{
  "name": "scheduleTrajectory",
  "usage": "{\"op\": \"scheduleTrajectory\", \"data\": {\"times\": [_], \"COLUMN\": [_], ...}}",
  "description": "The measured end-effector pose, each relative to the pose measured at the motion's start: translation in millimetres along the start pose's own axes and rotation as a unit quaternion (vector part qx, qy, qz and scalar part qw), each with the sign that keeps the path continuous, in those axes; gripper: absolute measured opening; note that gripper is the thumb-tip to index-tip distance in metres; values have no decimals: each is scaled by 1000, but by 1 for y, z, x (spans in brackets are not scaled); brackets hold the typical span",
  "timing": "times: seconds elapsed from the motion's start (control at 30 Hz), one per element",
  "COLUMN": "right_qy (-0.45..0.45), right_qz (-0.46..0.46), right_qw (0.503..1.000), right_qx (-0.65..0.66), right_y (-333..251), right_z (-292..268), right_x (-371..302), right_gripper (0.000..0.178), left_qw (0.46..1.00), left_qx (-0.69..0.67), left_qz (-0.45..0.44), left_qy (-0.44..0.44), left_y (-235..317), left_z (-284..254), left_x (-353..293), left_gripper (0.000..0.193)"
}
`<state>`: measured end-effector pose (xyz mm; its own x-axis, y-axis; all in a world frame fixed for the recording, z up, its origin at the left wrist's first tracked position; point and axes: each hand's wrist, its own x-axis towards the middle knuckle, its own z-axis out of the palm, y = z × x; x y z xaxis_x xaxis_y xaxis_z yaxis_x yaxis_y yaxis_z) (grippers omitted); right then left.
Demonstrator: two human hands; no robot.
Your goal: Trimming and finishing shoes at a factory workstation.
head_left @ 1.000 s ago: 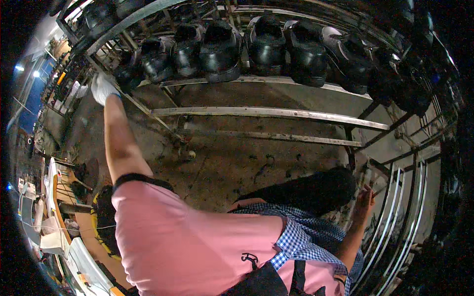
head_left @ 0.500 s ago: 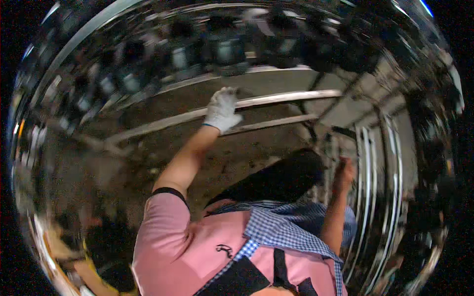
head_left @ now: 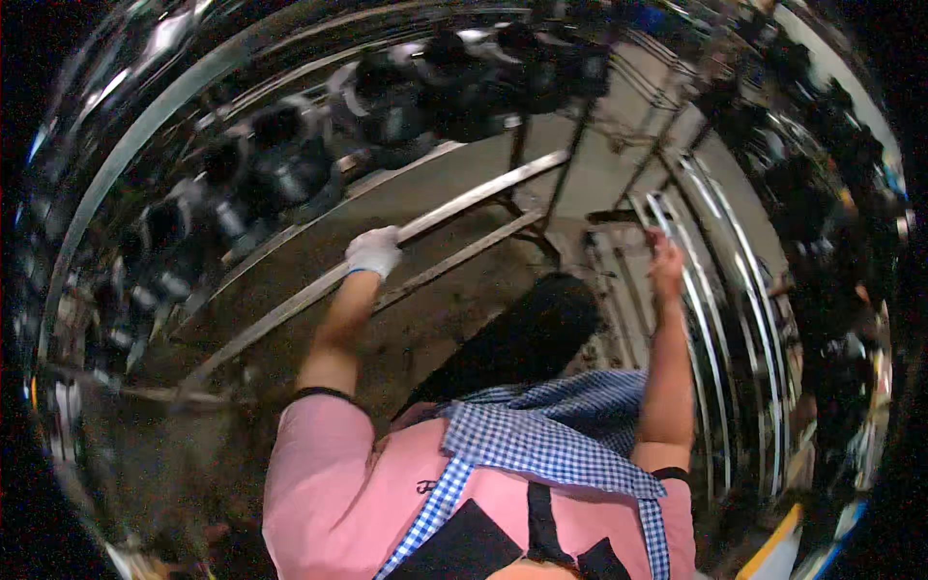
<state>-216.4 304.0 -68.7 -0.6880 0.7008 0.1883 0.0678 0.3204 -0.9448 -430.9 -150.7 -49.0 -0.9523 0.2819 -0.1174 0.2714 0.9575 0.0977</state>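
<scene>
My left hand [head_left: 374, 252], in a white knitted glove with a blue cuff, lies over a long pale metal rail [head_left: 483, 191] on my left. Its fingers look curled onto the rail, though their tips are hidden. My bare right hand [head_left: 665, 263] is raised on the right, beside long shiny metal bars [head_left: 710, 307]. Its fingers point away from me and appear to overlap the nearest bar; blur hides whether they grip it. A second, thinner rail [head_left: 464, 254] runs parallel to the first, nearer to me.
A row of dark machine units [head_left: 387, 101] with grey parts stands beyond the rails. Dark frame legs [head_left: 570, 159] rise near the rail's far end. A blue-and-white checked apron [head_left: 541, 440] covers my front. A yellow-and-white edge [head_left: 773, 541] shows at lower right.
The view has turned, so rails and machines now slant up to the right. My left hand stays over the rail, fingers more curled. My right hand has moved farther forward along the bars.
</scene>
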Motion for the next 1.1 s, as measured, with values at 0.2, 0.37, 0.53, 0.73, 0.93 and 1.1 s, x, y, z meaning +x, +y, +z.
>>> {"op": "scheduleTrajectory", "data": {"times": [0.2,0.37,0.53,0.73,0.93,1.1], "right_qy": [-84,-145,-151,-336,-437,-475], "right_qz": [-6,-5,9,-17,-20,-119], "right_qw": [993,984,979,933,895,864], "right_qx": [87,101,138,127,87,114], "right_y": [-108,-163,-165,-157,-168,-185], "right_z": [56,124,193,274,319,343], "right_x": [73,86,48,-14,-83,-138], "right_gripper": [50,59,64,43,31,45], "left_qw": [1000,996,994,997,979,980], "left_qx": [-3,-5,13,72,67,-87], "left_qz": [0,44,44,-38,-145,58], "left_qy": [15,77,102,15,123,169], "left_y": [-53,-113,-175,-243,-281,-107], "left_z": [3,-4,0,12,23,-8], "left_x": [-51,-90,-129,-187,-248,-237], "left_gripper": [26,29,28,32,36,43]}}
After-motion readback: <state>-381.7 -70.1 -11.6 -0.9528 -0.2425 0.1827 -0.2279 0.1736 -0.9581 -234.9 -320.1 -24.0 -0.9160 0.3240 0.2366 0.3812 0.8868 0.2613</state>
